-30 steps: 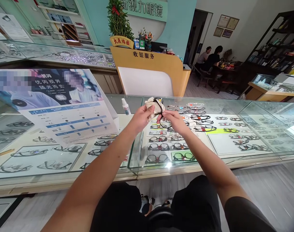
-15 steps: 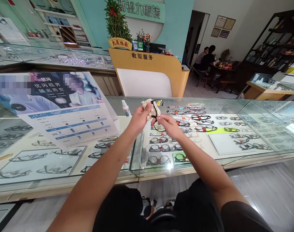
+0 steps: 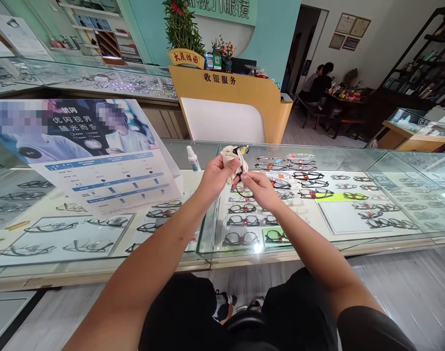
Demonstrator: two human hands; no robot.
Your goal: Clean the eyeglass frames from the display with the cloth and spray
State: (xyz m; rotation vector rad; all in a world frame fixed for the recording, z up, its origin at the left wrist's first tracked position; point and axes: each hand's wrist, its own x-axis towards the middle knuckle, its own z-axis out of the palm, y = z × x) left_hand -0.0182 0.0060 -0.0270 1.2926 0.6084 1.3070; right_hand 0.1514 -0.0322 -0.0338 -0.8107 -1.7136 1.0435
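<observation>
A pair of dark-framed eyeglasses is held between my two hands above the glass display case. My left hand is closed on a cream cleaning cloth, which is folded around one side of the glasses. With thumb and fingers, my right hand pinches the frame near its middle. One lens rim shows below the fingers; the other is mostly hidden by the cloth. To the left of my hands, a white spray bottle stands upright on the case.
The glass display case holds rows of spectacles. A large folded poster stand stands on its left part. Behind is a yellow cashier counter with a plant. Two people sit at a table at the far right.
The cloth now wraps higher around one side of the glasses, and the glasses have turned slightly in my hands. The whole view has shifted a little.
</observation>
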